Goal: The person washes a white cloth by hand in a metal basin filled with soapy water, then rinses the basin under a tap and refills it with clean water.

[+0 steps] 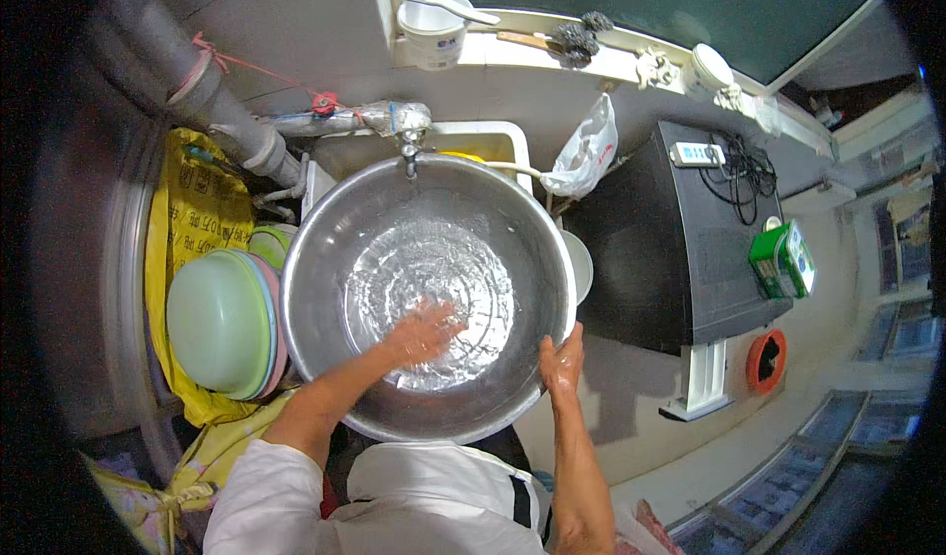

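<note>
A large stainless steel basin (319, 274) stands in front of me below a metal tap (410, 149). Rippling water (473, 274) covers its bottom. My left hand (425, 335) reaches over the near left side into the basin, fingers spread and partly under the water, with nothing seen in it. On the right side, my wet right hand (563, 361) grips the basin's rim, thumb inside and fingers outside. Behind the basin shows part of a white sink (517, 141), and its lower part is hidden.
Stacked plastic basins (214, 326) rest on a yellow printed bag (199, 178) at left. A dark cabinet (709, 259) at right bears a power strip (695, 155) and a green box (776, 259). The windowsill holds a white bucket (434, 38) and scrubbers (575, 41).
</note>
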